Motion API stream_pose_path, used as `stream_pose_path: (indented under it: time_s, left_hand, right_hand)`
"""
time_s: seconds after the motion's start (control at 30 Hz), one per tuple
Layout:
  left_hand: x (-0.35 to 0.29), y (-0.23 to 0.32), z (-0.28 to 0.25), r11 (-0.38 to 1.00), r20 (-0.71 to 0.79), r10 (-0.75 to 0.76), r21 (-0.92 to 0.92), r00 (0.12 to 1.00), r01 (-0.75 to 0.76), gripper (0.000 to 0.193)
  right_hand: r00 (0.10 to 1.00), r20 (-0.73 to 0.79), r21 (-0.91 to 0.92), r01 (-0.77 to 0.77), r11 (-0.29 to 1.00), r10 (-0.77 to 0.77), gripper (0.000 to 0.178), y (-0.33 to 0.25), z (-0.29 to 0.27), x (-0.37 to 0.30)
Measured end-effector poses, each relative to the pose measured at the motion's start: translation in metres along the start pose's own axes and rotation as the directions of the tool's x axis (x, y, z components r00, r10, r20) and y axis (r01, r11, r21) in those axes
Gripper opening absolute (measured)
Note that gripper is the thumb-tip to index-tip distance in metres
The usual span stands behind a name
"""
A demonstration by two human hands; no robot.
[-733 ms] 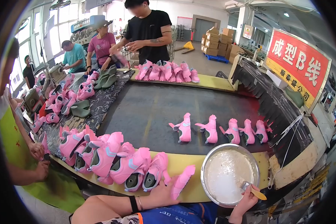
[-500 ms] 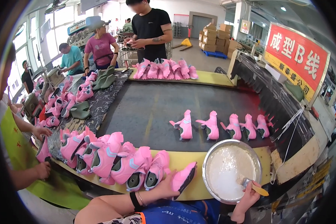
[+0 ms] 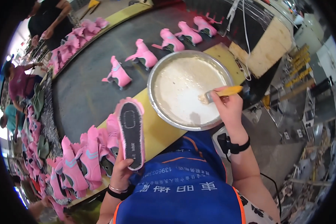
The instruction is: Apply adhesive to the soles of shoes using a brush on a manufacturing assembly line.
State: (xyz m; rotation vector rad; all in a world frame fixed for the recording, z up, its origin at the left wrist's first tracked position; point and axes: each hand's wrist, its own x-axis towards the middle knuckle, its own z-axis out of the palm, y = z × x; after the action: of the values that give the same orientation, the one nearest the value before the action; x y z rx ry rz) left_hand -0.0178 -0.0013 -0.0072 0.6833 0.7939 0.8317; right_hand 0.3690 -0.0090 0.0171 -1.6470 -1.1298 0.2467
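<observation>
My left hand [image 3: 120,172] is closed round a pink shoe upper [image 3: 119,128], near its heel end. The dark underside [image 3: 131,130] with its pale stitched edge is turned up toward me. In my right hand [image 3: 229,110] is a paintbrush [image 3: 229,90] with a yellow handle, its fingers pinching it near the metal band. The bristles are at the surface of a creamy white liquid [image 3: 183,89] in a round metal basin [image 3: 151,89]. Beside my left hand, several more pink shoe uppers [image 3: 89,160] are piled.
A line of pink uppers [image 3: 142,56] stands on the dark conveyor belt [image 3: 86,82] beyond the basin. The basin sits over a yellow ledge [image 3: 153,136]. More pink uppers [image 3: 72,46] lie on the far ledge, where a person in black [image 3: 52,22] stands. A white cord [image 3: 246,44] hangs at right.
My view has swung toward the basin and down. The upper in my left hand has turned so that its underside faces me. My right hand still holds the brush in the basin.
</observation>
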Motion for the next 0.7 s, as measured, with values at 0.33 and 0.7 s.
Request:
stream_pose_path:
  time_s: [0.33,0.7]
  left_hand:
    - [0.024,0.035,0.038,0.989,0.158,-0.103,0.123,0.982,0.084,0.097]
    - [0.045,0.067,0.090,0.920,0.302,-0.391,0.158,0.870,0.359,0.076]
  right_hand:
    - [0.965,0.259,-0.326,0.040,0.945,0.048,0.026,0.001,0.031,0.004]
    - [0.956,0.110,0.089,0.263,0.961,-0.271,0.018,-0.031,0.003,0.016]
